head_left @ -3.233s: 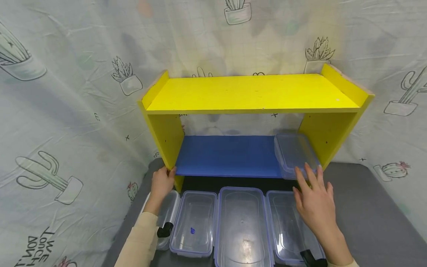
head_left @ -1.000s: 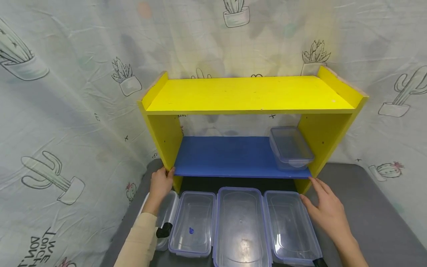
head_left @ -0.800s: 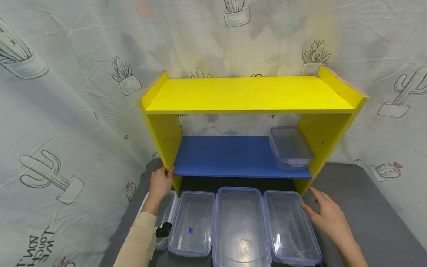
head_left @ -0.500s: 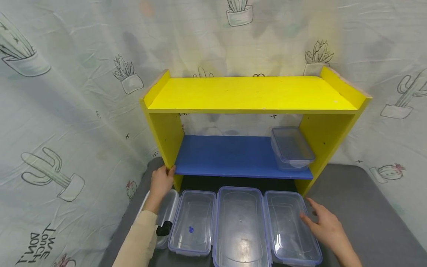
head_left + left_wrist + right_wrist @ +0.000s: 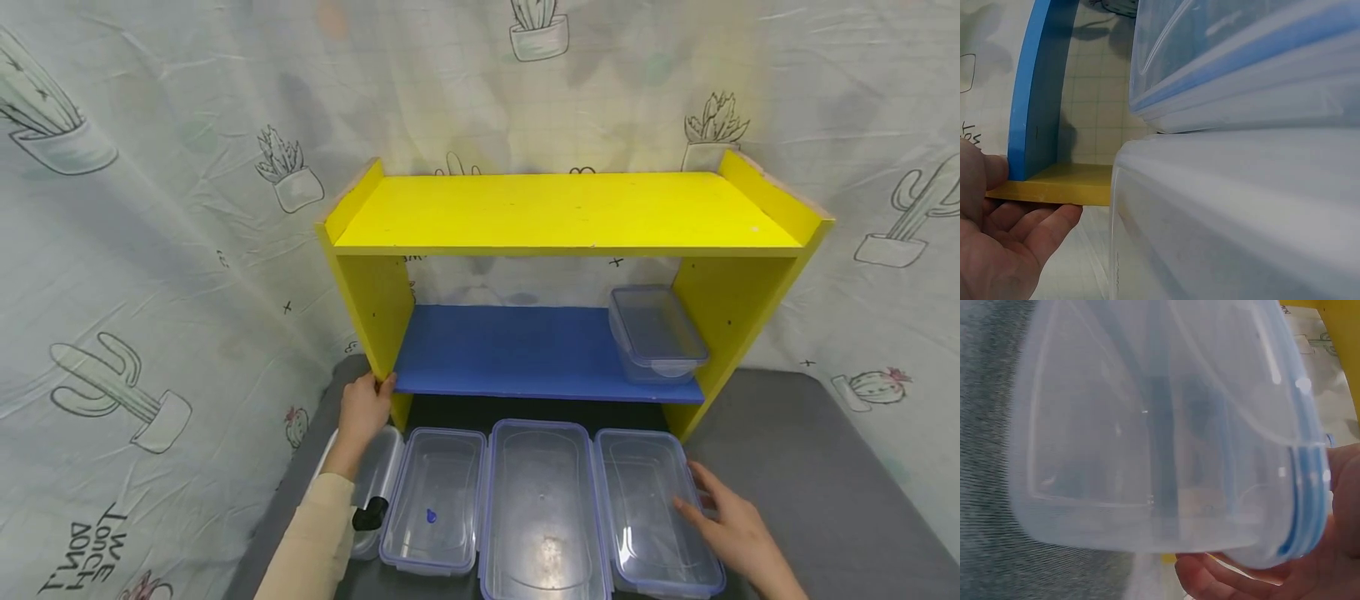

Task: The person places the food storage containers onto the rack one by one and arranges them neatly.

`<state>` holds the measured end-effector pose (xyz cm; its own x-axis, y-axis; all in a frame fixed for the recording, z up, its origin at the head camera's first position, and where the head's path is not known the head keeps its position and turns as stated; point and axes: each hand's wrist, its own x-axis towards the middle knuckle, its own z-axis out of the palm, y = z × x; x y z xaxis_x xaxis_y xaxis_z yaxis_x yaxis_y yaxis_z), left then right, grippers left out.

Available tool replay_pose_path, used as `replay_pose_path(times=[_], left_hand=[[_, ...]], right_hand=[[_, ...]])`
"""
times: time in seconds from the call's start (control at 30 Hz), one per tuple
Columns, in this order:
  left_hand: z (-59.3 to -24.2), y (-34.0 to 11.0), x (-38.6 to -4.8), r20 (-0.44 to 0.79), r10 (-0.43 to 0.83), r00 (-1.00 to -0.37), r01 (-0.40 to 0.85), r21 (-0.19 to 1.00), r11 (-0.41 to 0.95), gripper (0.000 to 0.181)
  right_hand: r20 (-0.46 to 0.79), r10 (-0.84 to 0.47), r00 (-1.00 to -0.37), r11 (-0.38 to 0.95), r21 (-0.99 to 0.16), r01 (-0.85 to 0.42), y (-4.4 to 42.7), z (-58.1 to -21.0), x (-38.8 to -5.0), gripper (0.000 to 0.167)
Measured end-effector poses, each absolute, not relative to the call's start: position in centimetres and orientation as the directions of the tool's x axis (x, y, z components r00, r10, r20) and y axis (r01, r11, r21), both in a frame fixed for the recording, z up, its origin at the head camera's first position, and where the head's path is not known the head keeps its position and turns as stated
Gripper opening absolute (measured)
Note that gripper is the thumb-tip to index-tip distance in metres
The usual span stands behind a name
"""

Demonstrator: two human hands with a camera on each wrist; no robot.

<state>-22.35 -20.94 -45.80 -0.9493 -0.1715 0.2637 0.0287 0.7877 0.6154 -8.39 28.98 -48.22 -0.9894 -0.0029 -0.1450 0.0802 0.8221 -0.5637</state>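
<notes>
My left hand (image 5: 363, 415) grips the lower left side panel of a yellow shelf unit (image 5: 570, 212). In the left wrist view, the thumb and fingers of the left hand (image 5: 1007, 250) lie on opposite sides of the yellow board (image 5: 1066, 184). My right hand (image 5: 727, 521) is at the right edge of a clear lidded plastic container (image 5: 648, 508), its thumb over the lid and its fingers beside the wall. Seen from the right wrist, the right hand (image 5: 1310, 562) curves around the container's end (image 5: 1147, 469); firm contact cannot be told.
Another lidded container (image 5: 656, 333) stands at the right of the blue shelf (image 5: 510, 350). Beside the right hand's container stand a large container (image 5: 543, 500), one with a small blue mark (image 5: 435, 492) and one partly under the left arm (image 5: 382, 467). All stand on a dark grey tabletop (image 5: 817, 475).
The right hand pushed the shelf's container farther back, left it and came down to the right-hand container in front. The left hand has kept its grip on the shelf panel.
</notes>
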Motion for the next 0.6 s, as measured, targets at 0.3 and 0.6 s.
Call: replay_pose_path(times=[0.3,0.6], left_hand=[[-45.6,-21.1,-22.2,0.252,-0.186,-0.950,0.009,0.616,0.788,0.033],[-45.7,-20.9,-22.2,0.252,-0.172,-0.952,0.021,0.615,0.788,0.033]], right_hand=[[-0.248,-0.021,-0.968,0.774,-0.617,0.141,29.8,-49.6,-7.9,0.080],[-0.344,-0.018,-0.939,0.660,-0.709,0.248,30.3,-51.0,-7.2,0.077]])
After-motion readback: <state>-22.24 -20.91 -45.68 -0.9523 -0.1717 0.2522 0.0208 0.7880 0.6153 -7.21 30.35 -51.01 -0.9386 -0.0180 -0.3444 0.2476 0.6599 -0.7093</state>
